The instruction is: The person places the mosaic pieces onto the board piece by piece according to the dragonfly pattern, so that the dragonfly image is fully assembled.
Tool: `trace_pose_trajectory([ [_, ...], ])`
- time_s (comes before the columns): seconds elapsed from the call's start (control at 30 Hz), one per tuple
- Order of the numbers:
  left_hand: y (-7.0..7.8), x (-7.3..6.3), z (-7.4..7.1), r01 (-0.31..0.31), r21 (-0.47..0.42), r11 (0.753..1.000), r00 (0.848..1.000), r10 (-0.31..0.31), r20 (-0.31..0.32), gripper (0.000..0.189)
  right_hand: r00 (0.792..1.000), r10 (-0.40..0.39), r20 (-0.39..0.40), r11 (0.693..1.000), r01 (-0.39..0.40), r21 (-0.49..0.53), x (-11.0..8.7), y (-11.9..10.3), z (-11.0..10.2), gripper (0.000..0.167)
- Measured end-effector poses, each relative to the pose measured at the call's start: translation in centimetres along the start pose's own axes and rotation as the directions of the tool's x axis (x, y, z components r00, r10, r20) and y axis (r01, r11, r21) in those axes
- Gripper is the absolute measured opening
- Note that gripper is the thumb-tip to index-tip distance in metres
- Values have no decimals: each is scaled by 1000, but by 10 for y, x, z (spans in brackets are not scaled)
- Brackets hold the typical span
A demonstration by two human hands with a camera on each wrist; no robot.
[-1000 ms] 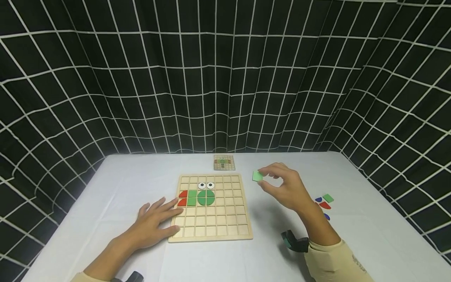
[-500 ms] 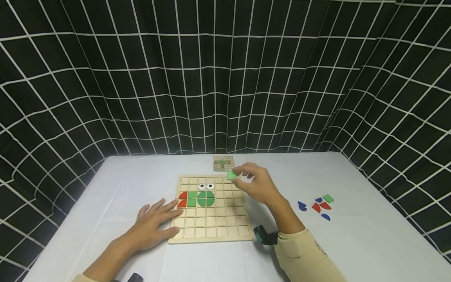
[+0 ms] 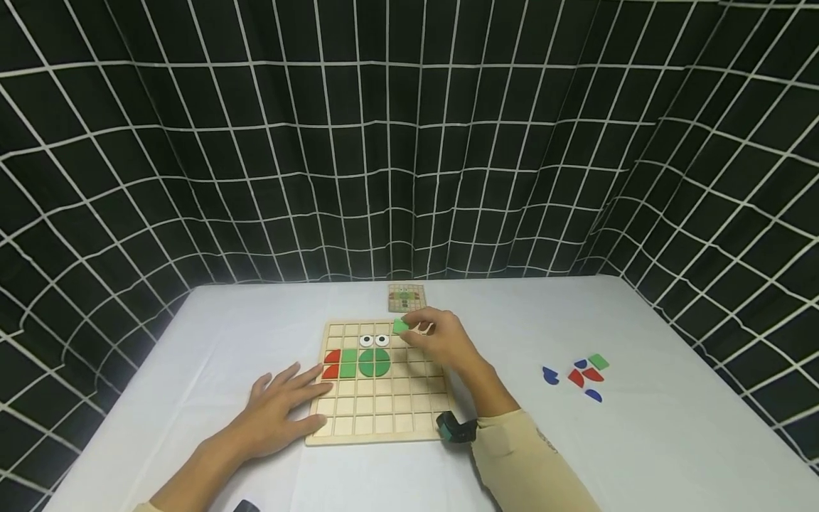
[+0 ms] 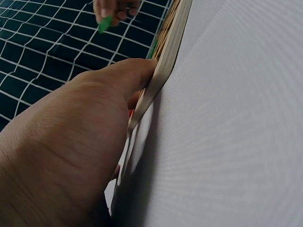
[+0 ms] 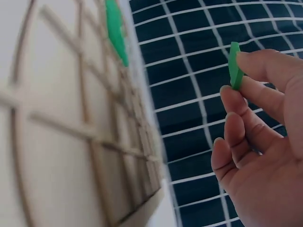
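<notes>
Between thumb and fingertips my right hand [image 3: 441,340] pinches a light green square tile [image 3: 399,326], held above the wooden grid board [image 3: 382,430] near the eye pieces. In the right wrist view the same green tile [image 5: 234,66] is seen edge-on, apart from the board. My left hand [image 3: 278,412] lies with fingers spread at the board's left edge, fingertips resting on it. Set in the grid are two red quarter-round pieces [image 3: 331,371], two green squares [image 3: 348,363], a green disc of quarter pieces [image 3: 374,362] and two white eye pieces [image 3: 366,341].
Behind the board lies a small picture card [image 3: 406,297] with a similar pattern. Loose on the white table [image 3: 640,441] at the right are a green square [image 3: 598,361], red quarter pieces [image 3: 576,377] and several blue half-round pieces [image 3: 593,395]. A black gridded curtain [image 3: 409,142] surrounds the table.
My right hand has moved left with the green tile, from right of the board to over its upper part. The left hand has stayed at the board's edge.
</notes>
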State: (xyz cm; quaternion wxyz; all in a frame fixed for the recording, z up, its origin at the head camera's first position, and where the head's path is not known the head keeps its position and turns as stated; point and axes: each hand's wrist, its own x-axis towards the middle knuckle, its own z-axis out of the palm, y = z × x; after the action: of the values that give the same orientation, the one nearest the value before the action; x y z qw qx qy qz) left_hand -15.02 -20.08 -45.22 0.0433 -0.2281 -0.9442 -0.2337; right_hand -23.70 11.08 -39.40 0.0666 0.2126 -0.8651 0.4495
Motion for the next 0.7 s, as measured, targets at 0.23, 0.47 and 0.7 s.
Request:
trace_pose_trajectory([
  [0.23, 0, 0, 0, -11, 0, 1000, 1000, 11, -15, 52, 995, 62, 72, 997, -58, -53, -1, 15, 10, 23],
  [0.47, 0, 0, -1, -18, -6, 1000, 1000, 18, -9, 52, 979, 120, 167, 985, -96, -145, -2, 22, 19, 26],
  [0.7, 1, 0, -2, -19, -6, 1000, 1000, 19, -7, 52, 978, 107, 179, 977, -70, -202, -2, 21, 23, 26],
])
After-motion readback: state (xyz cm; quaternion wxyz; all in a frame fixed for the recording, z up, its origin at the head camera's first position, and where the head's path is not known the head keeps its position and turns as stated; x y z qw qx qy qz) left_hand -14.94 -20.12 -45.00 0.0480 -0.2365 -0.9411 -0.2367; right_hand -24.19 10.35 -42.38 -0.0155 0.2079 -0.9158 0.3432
